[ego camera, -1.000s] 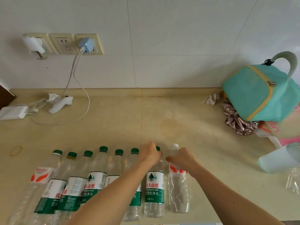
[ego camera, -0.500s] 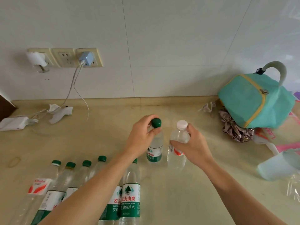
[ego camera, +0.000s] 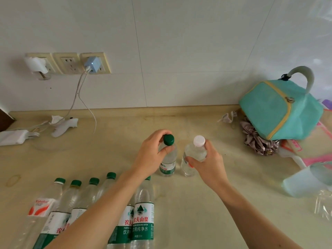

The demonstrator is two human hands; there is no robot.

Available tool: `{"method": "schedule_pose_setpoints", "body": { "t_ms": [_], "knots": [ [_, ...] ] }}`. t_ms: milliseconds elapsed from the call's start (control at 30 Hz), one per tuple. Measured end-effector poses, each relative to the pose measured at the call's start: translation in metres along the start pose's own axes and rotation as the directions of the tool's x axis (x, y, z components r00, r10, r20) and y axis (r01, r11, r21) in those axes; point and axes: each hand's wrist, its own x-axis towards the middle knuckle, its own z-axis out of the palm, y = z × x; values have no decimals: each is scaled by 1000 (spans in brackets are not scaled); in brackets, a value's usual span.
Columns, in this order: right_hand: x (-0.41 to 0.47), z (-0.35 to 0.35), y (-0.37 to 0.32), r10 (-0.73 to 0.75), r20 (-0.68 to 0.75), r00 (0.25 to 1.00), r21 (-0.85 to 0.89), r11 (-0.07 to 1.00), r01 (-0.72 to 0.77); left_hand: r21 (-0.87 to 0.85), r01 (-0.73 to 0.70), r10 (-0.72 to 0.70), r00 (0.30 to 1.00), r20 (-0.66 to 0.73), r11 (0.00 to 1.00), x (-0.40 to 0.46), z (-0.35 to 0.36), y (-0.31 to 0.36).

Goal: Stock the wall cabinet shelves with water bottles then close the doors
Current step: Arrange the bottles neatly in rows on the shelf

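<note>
The left hand (ego camera: 150, 155) pinches the green-capped bottle (ego camera: 168, 159) at its neck and the right hand (ego camera: 206, 164) wraps the white-capped bottle (ego camera: 193, 155), both upright above the tabletop (ego camera: 179, 203); carry them level to the unseen cabinet, gripping lower for steadiness.

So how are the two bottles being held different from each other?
The left hand holds the green-capped bottle by its neck; it carries a green and white label. The right hand grips the white-capped bottle around its shoulder; only a bit of red shows on it. The green-capped one stands upright, the white-capped one tilts. Both are clear plastic, capped, side by side over the counter.
</note>
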Motion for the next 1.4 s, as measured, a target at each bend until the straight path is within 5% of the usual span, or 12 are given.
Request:
{"method": "schedule_pose_setpoints", "body": {
  "t_ms": [167, 467, 833, 1133, 1400],
  "knots": [
    [2, -1, 4, -1, 38, 999, -4, 1000, 1, 36, 45, -46, 999, 22, 998, -6, 9, -10],
    [8, 8, 55, 150, 254, 956, 103, 978, -181, -36, 395, -392, 917, 80, 918, -30, 31, -45],
    [12, 31, 57, 171, 105, 980, 139, 973, -184, -137, 417, -414, 909, 46, 899, -27, 40, -49],
    [-9, 7, -54, 4, -120, 993, 277, 961, 30, -304, 193, -216, 976, -41, 933, 7, -34, 23],
    [-33, -56, -217, -251, -329, 910, 275, 897, 347, -347, -151, 103, 983, -153, 926, 43, -139, 153]
  ]
}}
